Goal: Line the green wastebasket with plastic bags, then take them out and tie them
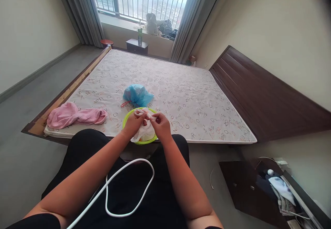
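Forearms (97, 168) converge, fingers (142, 117) of left hand (133, 123) and right hand (162, 125) pinching a white bag (145, 131).

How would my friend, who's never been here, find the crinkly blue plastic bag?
Start with the big pale mattress printed with letters. At its near edge is a round, lime-green basin, and just beyond that lies the see-through blue plastic bag. It's crumpled, with thin red strings at its side, unlike the fuzzy pink cloth off to the left.
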Demonstrator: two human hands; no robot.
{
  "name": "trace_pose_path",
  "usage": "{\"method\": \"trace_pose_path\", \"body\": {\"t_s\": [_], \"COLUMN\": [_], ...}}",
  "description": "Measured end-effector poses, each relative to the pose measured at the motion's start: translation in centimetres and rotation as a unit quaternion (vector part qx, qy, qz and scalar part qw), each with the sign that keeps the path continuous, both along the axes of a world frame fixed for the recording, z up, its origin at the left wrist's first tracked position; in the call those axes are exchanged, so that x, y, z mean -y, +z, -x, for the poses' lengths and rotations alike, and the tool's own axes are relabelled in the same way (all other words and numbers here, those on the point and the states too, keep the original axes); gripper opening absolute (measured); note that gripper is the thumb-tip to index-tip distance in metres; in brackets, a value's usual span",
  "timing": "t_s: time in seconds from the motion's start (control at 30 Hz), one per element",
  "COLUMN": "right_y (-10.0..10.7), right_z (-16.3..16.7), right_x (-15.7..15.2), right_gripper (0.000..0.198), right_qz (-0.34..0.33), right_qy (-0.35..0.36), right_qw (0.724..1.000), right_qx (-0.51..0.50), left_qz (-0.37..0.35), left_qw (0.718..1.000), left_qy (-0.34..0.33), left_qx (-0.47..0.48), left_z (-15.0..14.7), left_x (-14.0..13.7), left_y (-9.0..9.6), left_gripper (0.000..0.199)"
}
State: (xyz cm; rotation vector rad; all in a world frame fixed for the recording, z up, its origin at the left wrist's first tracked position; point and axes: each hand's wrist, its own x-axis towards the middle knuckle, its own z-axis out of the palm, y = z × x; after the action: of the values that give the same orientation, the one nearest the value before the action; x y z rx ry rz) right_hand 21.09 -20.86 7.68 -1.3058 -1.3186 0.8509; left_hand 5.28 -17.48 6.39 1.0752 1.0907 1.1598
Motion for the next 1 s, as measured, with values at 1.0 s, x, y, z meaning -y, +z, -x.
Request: {"method": "trace_pose_path", "body": {"t_s": [1.0], "right_y": [-0.8], "right_z": [-0.2], "right_x": [-0.7], "right_gripper": [0.052], "right_qz": [0.142], "right_qy": [0.236], "right_qw": [0.953], "right_qx": [-0.124], "left_qz": [-0.534], "left_qw": [0.791], "left_qy": [-0.071], "left_qx": [-0.289], "left_z": [3.9], "left_x": [0.5], "left_y": [0.6], "left_gripper": [0.015]}}
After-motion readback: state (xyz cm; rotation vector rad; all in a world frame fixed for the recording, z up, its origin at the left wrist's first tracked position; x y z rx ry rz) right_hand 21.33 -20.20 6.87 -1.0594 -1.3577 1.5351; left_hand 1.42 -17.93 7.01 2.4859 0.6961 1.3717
